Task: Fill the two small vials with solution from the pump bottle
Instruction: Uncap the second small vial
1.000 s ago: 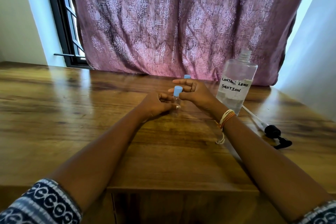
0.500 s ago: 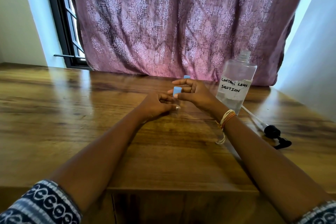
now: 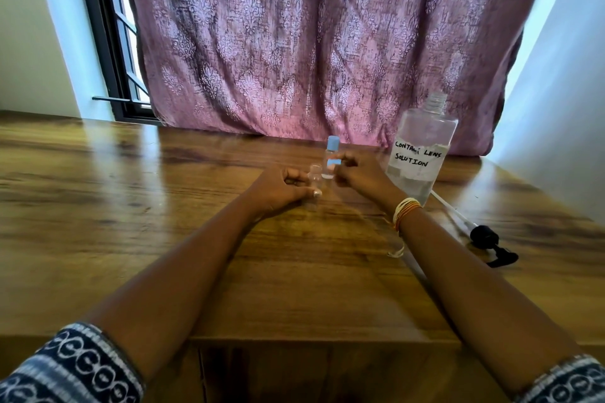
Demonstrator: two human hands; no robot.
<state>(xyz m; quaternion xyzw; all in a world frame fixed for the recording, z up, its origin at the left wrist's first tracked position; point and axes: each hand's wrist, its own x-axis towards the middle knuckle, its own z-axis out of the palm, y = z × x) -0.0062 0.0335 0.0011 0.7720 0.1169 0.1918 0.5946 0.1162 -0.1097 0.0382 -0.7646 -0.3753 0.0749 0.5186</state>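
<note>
Fingers of my left hand [image 3: 281, 188] pinched the open vial [image 3: 315, 177] upright, steadying it for filling; my right hand [image 3: 355, 173] pinched its blue cap [image 3: 334, 162], clearing the mouth.

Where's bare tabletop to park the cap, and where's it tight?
Free: the wide stretch of table left of the left hand, and the near strip between the forearms. Crowded: the centre, where both hands bracket the open vial and capped vial, and the right side, taken by the solution bottle and loose pump head.
</note>
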